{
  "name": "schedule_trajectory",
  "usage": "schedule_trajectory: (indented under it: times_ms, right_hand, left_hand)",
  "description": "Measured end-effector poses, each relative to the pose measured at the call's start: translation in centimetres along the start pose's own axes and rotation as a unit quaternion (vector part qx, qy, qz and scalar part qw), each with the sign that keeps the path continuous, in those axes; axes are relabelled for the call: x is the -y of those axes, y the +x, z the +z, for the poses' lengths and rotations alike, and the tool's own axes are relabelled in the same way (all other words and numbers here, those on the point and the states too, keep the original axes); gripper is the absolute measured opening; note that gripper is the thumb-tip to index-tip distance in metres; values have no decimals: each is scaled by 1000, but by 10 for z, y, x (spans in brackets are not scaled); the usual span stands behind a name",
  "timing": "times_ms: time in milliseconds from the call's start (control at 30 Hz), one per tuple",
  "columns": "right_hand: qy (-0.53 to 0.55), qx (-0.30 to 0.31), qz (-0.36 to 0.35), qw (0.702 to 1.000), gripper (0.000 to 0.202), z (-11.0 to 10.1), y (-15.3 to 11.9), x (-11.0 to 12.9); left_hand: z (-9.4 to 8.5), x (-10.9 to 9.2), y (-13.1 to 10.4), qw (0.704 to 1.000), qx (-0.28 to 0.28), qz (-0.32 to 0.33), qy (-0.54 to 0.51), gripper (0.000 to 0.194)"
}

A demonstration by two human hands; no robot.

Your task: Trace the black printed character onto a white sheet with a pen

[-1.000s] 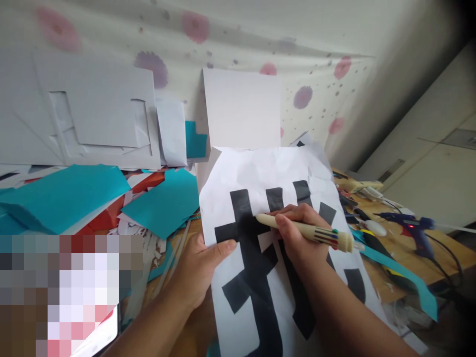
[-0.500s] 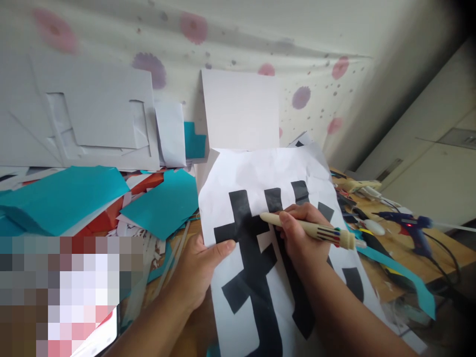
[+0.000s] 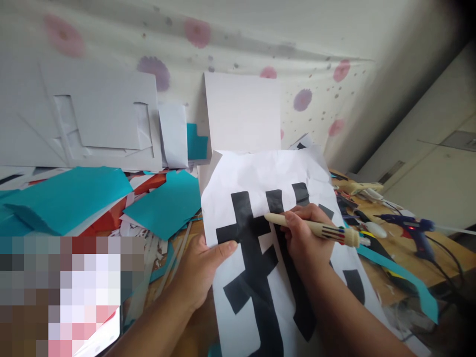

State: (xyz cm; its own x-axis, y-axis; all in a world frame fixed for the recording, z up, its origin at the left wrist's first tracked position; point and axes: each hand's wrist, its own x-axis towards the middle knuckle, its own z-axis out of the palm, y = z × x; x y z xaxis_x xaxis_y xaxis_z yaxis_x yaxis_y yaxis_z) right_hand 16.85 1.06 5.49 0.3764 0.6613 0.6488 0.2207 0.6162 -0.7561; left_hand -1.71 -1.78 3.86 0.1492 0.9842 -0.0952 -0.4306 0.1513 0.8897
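A large white sheet of paper printed with a thick black character slopes up in front of me. My left hand grips its left edge, thumb on top and the other fingers behind, out of sight. In my right hand is a cream multicolour ballpoint pen with coloured sliders, pinched near its front. The pen's tip meets or hovers just over the end of a short black bar; I cannot tell if it touches.
Teal paper and red scraps pile up on the left. White cut-out boards lean at the back. A blue glue gun with its red light lit lies on the wooden table at right, by a curled teal strip.
The pen tip has moved slightly right along the black bar. The whole view has shifted a little, and my left hand keeps its hold on the sheet.
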Motion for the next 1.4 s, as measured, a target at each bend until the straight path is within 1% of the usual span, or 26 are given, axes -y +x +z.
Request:
schedule_trajectory:
  times_ms: [100,167,233,367,533,767,900,1000,1067,1133,1200,1233,1267,1300,1333,1367,1400]
  right_hand:
    - [35,-16,47,998,25,-2,0,-4]
    - [50,-21,61,997,25,-2,-1,-6]
    - [52,-11,55,997,25,-2,-1,-6]
    - [18,15,11,1000,24,0,-1,-2]
    - [-8,-10,-31,999,26,3,1,0]
    - [10,-25,-15,1000,26,4,3,-4]
    - [7,-24,-10,1000,25,4,3,-3]
    - [50,-26,29,998,26,4,4,-3]
    - [104,-46,65,991,26,4,5,-3]
    - [147,-58,71,985,25,3,5,-3]
    - [149,-32,41,987,23,1,3,-2]
    - [125,3,16,992,19,0,3,-1]
    - [87,49,-19,995,14,0,2,0]
    - [41,104,-64,992,14,0,1,1]
    - [-1,160,-122,980,19,0,1,2]
    - [-32,214,-188,958,28,2,1,3]
    - [-53,260,-252,931,36,4,1,3]
  left_hand:
    - [0,0,0,1000,-12,2,-9,36]
    - [2,-1,-1,1000,-16,9,-9,38]
    - [3,-2,-1,1000,-18,11,-2,38]
    - [4,-3,-2,1000,-16,3,7,37]
    - [4,-4,-3,1000,-22,10,0,40]
    - [1,-3,-1,1000,-9,13,14,39]
    - [0,-2,-2,1000,-21,3,8,38]
    - [1,-2,-2,1000,-24,0,7,39]
    - [1,-3,-1,1000,-23,1,8,39]
    - [2,-3,-1,1000,-20,5,10,37]
    - [2,-3,-1,1000,-14,5,11,36]
    - [3,-3,-1,1000,-14,4,9,35]
    - [3,-3,-1,1000,-16,2,6,36]
    - [4,-3,-2,1000,-20,2,2,36]
    - [5,-3,-2,1000,-22,5,-2,37]
    - [6,-3,-3,1000,-24,9,-5,38]
    - [6,-2,-3,1000,-27,15,-6,38]
